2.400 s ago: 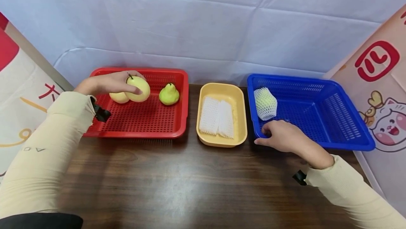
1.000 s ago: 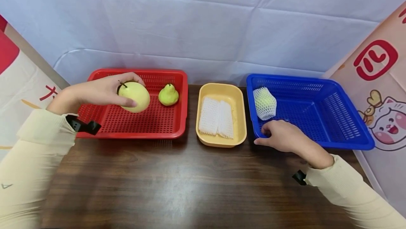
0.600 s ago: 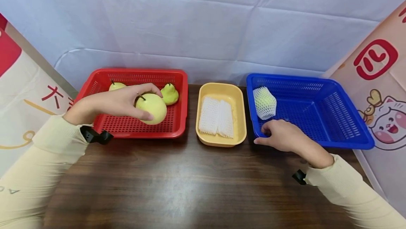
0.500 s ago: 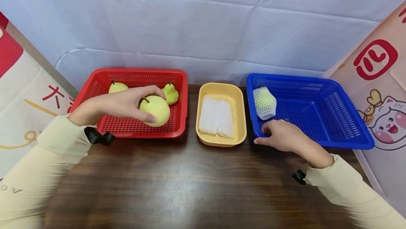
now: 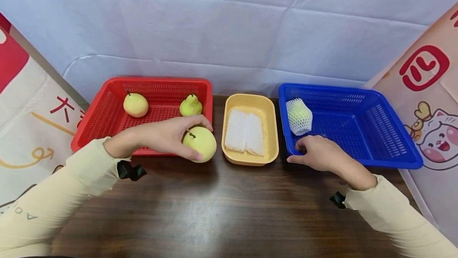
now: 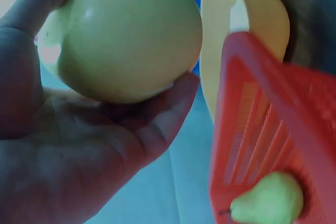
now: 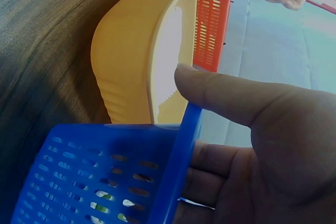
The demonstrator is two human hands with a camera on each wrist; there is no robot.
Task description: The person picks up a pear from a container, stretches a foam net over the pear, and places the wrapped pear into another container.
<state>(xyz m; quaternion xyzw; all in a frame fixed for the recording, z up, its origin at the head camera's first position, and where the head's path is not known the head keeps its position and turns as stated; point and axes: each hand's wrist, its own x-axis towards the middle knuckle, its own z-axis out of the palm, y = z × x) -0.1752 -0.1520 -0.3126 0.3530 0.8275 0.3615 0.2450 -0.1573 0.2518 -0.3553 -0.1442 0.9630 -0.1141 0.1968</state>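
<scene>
In the head view my left hand (image 5: 171, 136) holds a round yellow pear (image 5: 202, 144), its stem toward the palm, above the front right corner of the red basket (image 5: 171, 154). The left wrist view shows fingers and thumb curved round this pear (image 6: 126, 35). Inside the red basket sit another yellow pear (image 5: 136, 105) and a green pear (image 5: 191, 106). My right hand (image 5: 318, 152) grips the near left rim of the blue basket (image 5: 352, 134), thumb outside and fingers inside. A pear in a white foam net (image 5: 299, 117) lies in that basket's left end.
Between the two baskets stands a yellow tub (image 5: 270, 130) with white foam net sleeves (image 5: 237, 130) lying flat in it. All three containers are on a dark wooden table (image 5: 229, 210). A pale cloth (image 5: 214, 23) hangs behind them, with printed panels at both sides.
My left hand has lifted the yellow pear from the red basket and carried it right and toward me, past the basket's front edge. The right hand stays where it was.
</scene>
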